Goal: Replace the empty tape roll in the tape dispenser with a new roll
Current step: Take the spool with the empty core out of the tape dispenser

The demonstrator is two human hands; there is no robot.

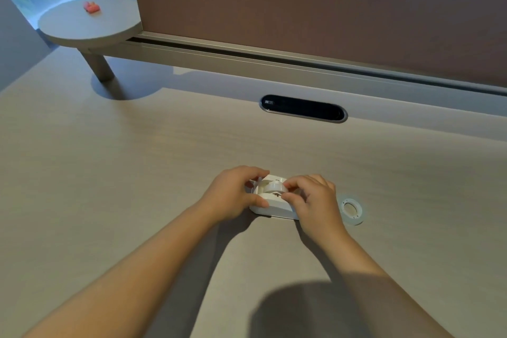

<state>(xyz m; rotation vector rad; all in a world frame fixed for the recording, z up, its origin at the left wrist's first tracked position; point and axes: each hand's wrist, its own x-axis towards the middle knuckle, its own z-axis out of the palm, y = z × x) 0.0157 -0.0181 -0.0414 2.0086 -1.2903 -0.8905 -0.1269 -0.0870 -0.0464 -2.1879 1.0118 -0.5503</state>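
Note:
A white tape dispenser (270, 206) sits on the light wooden desk (137, 173), near the middle. My left hand (233, 195) grips its left end, thumb on the near side and fingers over the top. My right hand (312, 200) pinches a white roll (273, 187) that sits in the dispenser's cradle. A second tape ring (352, 211), whitish with a hollow core, lies flat on the desk just to the right of my right hand, apart from it.
A dark oval cable slot (303, 108) is set into the desk behind the dispenser. A brown partition panel (329, 8) rises at the back. At far left stands a small round shelf (87, 23) with a red object (92, 7) on it.

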